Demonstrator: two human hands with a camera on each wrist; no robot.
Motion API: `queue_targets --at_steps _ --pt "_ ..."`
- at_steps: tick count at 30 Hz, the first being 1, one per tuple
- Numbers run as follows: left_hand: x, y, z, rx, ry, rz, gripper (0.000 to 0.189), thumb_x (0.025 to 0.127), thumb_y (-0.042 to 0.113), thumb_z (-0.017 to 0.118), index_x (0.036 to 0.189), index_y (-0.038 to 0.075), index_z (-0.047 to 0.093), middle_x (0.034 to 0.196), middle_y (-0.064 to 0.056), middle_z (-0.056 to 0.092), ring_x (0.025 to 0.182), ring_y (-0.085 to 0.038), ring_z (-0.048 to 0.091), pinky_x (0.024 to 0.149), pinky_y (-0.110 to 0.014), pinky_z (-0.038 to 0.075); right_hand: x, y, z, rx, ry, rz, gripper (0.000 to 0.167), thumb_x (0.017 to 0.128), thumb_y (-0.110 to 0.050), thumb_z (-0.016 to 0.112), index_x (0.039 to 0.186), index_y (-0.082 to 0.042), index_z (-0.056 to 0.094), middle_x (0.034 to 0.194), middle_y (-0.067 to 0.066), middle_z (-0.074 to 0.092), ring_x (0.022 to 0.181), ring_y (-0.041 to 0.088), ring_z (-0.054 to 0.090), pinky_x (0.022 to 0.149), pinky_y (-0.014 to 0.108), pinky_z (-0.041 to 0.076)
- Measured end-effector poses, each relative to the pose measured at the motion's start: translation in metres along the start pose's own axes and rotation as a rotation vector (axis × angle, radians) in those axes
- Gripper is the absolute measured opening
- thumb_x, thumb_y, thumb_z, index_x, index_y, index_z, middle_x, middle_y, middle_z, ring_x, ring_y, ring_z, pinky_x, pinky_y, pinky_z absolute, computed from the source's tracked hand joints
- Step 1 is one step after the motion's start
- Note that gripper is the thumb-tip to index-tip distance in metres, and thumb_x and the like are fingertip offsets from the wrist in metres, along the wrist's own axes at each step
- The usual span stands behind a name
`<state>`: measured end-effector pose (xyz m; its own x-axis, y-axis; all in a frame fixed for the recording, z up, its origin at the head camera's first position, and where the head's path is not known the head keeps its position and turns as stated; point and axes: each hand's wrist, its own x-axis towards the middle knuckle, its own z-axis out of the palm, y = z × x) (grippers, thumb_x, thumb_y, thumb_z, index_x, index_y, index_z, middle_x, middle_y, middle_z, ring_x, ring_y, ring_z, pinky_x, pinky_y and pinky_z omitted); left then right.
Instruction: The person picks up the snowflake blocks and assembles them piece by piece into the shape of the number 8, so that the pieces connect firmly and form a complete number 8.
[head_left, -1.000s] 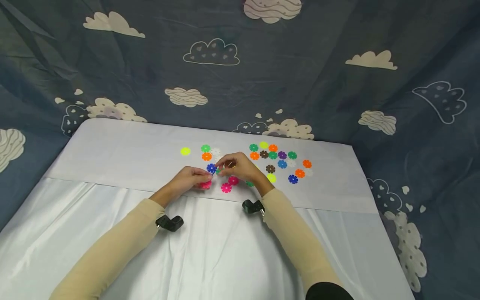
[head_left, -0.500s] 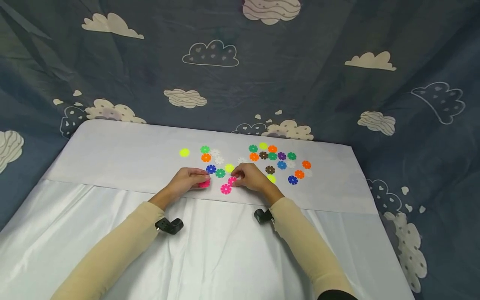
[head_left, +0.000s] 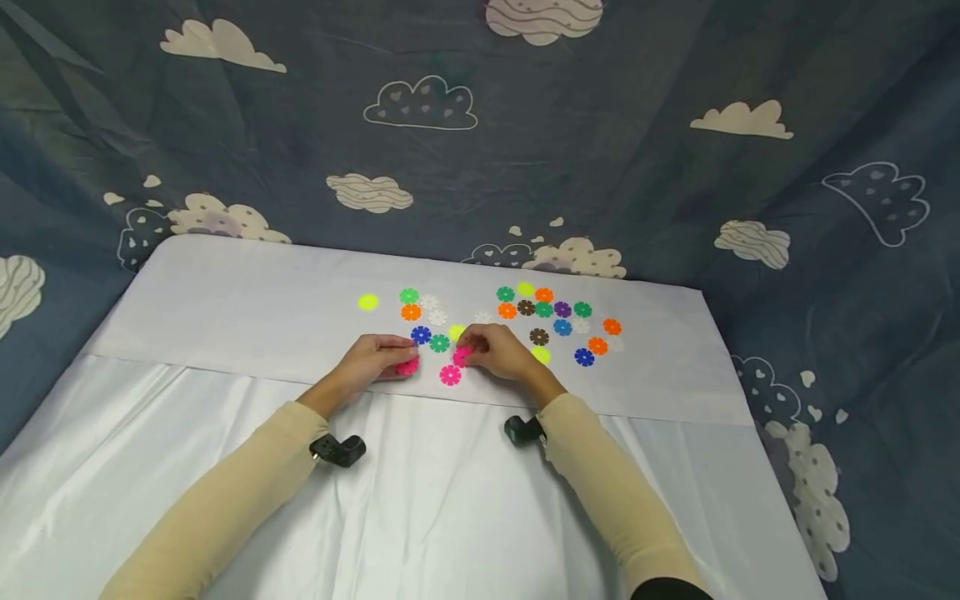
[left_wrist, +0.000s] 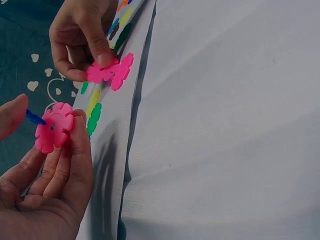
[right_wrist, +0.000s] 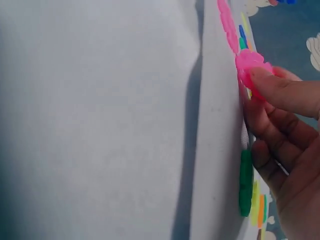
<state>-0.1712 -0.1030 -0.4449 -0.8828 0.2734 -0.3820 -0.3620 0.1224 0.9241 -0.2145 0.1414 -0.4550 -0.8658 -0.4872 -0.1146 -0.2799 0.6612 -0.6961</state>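
My left hand (head_left: 371, 360) holds a pink notched plastic disc (left_wrist: 54, 127) at its fingertips, facing the left wrist camera. A blue piece (left_wrist: 35, 117), seen edge-on, sticks out from that disc near the thumb. To the right, my right hand (head_left: 501, 352) pinches a second pink disc (right_wrist: 250, 70) between thumb and fingers. A third pink disc (head_left: 450, 375) lies on the white cloth just in front of it. Between the hands lie a blue disc (head_left: 421, 335) and a green disc (head_left: 439, 342). A yellow disc (head_left: 457, 332) is partly covered by my right fingers.
Orange, white and green discs lie behind my left hand, with a yellow disc (head_left: 368, 302) at far left. Several mixed discs, including a brown one (head_left: 539, 337), spread right of my right hand. A dark cloud-patterned curtain (head_left: 600, 167) hangs behind the white-covered table (head_left: 225, 308).
My right hand has moved away from the left one, right and slightly toward me, onto a pink disc, which it now pinches. My left hand has stayed nearly still with its disc.
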Motion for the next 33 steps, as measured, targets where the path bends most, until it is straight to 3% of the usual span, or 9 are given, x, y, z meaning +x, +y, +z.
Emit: queue_targets --at_steps 7,12,20,27,33 --pt "0.0 0.001 -0.001 -0.001 0.008 -0.014 0.042 0.096 0.015 0.061 0.13 -0.009 0.052 0.124 -0.02 0.059 0.091 -0.012 0.063 0.087 -0.031 0.055 0.008 -0.012 0.001 0.454 0.054 0.04 0.021 0.09 0.003 0.064 0.111 0.004 0.063 0.092 0.015 0.063 0.075 0.022 0.067 0.071 0.028 0.057" --pt "0.0 0.002 0.0 -0.03 0.007 -0.023 0.043 0.096 0.015 0.06 0.131 -0.009 0.05 0.125 -0.023 0.058 0.09 -0.013 0.064 0.086 -0.032 0.055 0.015 -0.03 0.003 0.575 0.092 -0.008 0.025 0.089 0.001 0.066 0.113 0.006 0.065 0.09 0.015 0.067 0.073 0.022 0.066 0.073 0.031 0.058" --pt "-0.002 0.002 0.001 -0.109 -0.033 0.02 0.041 0.097 0.009 0.057 0.13 -0.014 0.047 0.126 -0.03 0.055 0.086 -0.012 0.067 0.087 -0.034 0.055 0.024 -0.041 0.013 0.632 0.119 -0.039 0.013 0.088 0.002 0.067 0.1 0.008 0.065 0.076 0.01 0.067 0.067 0.032 0.062 0.064 0.029 0.057" --pt "-0.003 0.001 0.0 -0.133 -0.043 0.043 0.042 0.097 0.008 0.057 0.131 -0.015 0.045 0.126 -0.032 0.054 0.084 -0.012 0.067 0.085 -0.034 0.055 0.025 -0.044 0.014 0.588 0.142 -0.068 0.017 0.088 0.0 0.068 0.102 0.01 0.068 0.076 0.013 0.068 0.061 0.017 0.06 0.063 0.028 0.057" --pt "-0.003 0.001 0.001 -0.12 -0.041 0.062 0.042 0.098 0.007 0.056 0.131 -0.015 0.045 0.126 -0.033 0.054 0.083 -0.013 0.067 0.084 -0.034 0.056 0.025 -0.049 0.013 0.576 0.114 -0.071 0.022 0.089 0.001 0.066 0.108 0.01 0.067 0.083 0.016 0.069 0.061 0.015 0.061 0.064 0.029 0.058"
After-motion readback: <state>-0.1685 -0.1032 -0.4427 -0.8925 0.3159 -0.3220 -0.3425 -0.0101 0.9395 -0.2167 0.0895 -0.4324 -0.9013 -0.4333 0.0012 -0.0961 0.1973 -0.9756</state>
